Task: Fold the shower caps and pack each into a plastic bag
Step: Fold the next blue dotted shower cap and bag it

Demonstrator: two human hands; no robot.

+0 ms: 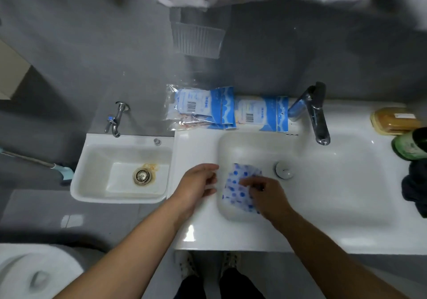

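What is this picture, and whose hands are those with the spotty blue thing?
There is no robot here. A person wears a camera on their head, so you look down at their own two hands. The right hand pinches a shower cap, white with blue spots, over the white washbasin. The left hand is close beside it; whether it holds an edge is unclear. At the back, by the tap, lie blue-and-white packets. A smaller sink sits to the left.

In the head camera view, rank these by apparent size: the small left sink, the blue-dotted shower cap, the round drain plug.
1. small left sink
2. blue-dotted shower cap
3. round drain plug
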